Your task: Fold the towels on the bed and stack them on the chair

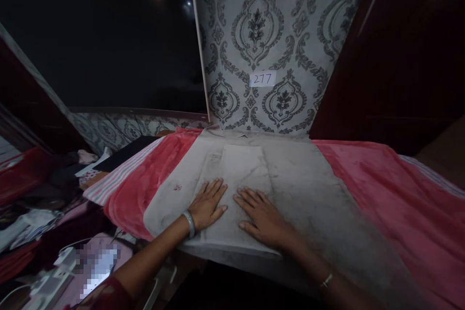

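Note:
A folded white cloth (240,167) lies on a larger grey-white sheet (305,179) spread over a red blanket (399,193). My left hand (207,203) rests flat on the near left part of the folded cloth, fingers spread, a pale bangle at the wrist. My right hand (261,215) lies flat just beside it on the near right part, fingers pointing left and forward. Neither hand grips anything.
A patterned grey wall panel with a paper label reading 277 (262,78) stands behind. Dark wooden furniture (392,58) is at the right. Piled clothes (25,223) and a white power strip (54,276) sit low at the left.

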`<action>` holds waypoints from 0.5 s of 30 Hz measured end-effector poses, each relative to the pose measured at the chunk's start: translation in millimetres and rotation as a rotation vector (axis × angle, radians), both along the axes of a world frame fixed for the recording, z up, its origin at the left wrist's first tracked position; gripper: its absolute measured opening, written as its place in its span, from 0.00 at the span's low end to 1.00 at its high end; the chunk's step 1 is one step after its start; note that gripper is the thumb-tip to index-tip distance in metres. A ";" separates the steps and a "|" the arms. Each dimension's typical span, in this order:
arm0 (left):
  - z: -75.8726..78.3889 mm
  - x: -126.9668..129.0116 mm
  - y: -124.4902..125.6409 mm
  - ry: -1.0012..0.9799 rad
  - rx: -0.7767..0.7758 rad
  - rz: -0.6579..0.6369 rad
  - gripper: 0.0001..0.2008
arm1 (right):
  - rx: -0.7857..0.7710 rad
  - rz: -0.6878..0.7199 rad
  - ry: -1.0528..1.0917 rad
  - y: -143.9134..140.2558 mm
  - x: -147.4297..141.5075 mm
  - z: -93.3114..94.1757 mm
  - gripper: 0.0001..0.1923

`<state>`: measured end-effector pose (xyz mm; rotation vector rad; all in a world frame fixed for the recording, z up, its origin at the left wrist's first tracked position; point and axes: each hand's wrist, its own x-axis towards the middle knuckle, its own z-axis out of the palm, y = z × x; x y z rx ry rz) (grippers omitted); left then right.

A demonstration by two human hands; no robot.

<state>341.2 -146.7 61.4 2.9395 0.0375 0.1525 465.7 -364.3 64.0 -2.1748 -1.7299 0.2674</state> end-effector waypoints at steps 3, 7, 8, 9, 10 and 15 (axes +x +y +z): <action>-5.9 -3.8 2.9 -0.037 0.026 -0.008 0.31 | -0.013 -0.010 -0.018 -1.3 -1.1 -9.4 0.36; 12.0 13.8 11.6 -0.090 -0.039 0.022 0.22 | -0.005 0.033 -0.018 -5.6 0.2 -9.3 0.34; 17.1 25.4 13.9 -0.093 -0.054 0.008 0.22 | 0.003 0.047 -0.019 -5.9 0.3 -8.4 0.33; 21.4 39.5 16.2 -0.080 -0.066 -0.016 0.23 | 0.010 0.060 -0.019 -6.1 0.3 -7.5 0.32; 24.7 55.7 18.6 -0.048 -0.070 -0.042 0.24 | 0.016 0.069 -0.018 -6.0 0.2 -6.7 0.31; 28.5 139.6 32.8 0.208 0.048 0.018 0.31 | 0.004 0.073 0.011 -6.1 -0.7 -3.1 0.31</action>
